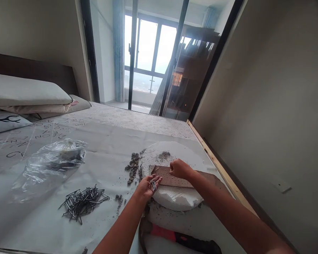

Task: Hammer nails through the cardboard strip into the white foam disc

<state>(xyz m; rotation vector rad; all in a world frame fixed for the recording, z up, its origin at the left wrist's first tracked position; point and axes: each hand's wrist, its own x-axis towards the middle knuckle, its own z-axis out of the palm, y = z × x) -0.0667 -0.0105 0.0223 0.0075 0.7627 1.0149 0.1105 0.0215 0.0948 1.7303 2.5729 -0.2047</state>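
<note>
The left hand [145, 187] cradled nails [153, 185] in a half-curled grip at the board's [172, 177] left edge, presumably against spilling. The right hand's [180, 168] grip was closed above; any contents were hidden. Foam [175, 198] underneath likely cushioned the bed [122, 114].

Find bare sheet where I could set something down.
The sheet is bare between plastic bag and rubble, and left of the nail pile. Crowded: the white slab, bearing board and grit, left hand and right hand over it, hammer nearby.
</note>
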